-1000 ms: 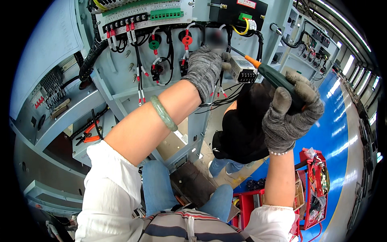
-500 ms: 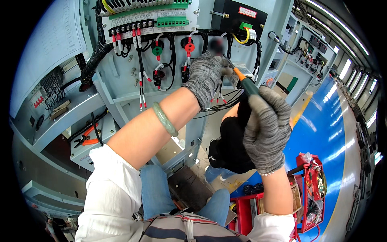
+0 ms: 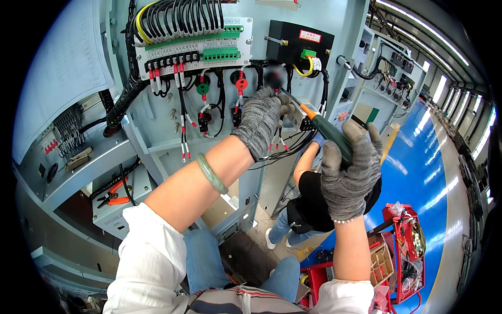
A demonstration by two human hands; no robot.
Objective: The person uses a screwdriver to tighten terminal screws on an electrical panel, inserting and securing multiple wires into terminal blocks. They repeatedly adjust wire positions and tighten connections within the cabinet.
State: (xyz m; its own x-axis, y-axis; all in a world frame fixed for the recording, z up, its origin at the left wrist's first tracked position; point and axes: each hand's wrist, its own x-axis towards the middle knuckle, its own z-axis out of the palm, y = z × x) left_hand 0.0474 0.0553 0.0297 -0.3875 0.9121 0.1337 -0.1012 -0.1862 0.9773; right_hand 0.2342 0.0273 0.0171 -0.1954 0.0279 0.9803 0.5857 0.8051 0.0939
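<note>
1. Head view: the gloved right hand (image 3: pixel 349 172) is clamped around a green-handled screwdriver (image 3: pixel 327 133), whose long axis slants up-left, tip toward the control panel (image 3: pixel 157 131).
2. The gloved left hand (image 3: pixel 261 119) pinches wires (image 3: pixel 280 141) beside the screwdriver's tip.

Bright, even daylight; glare streaks the blue floor (image 3: pixel 418 172) at three o'clock; fisheye bends edges into black corners.

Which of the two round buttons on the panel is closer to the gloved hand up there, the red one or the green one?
The red button. It sits just left of the left hand, while the green button is farther left on the panel.
</note>
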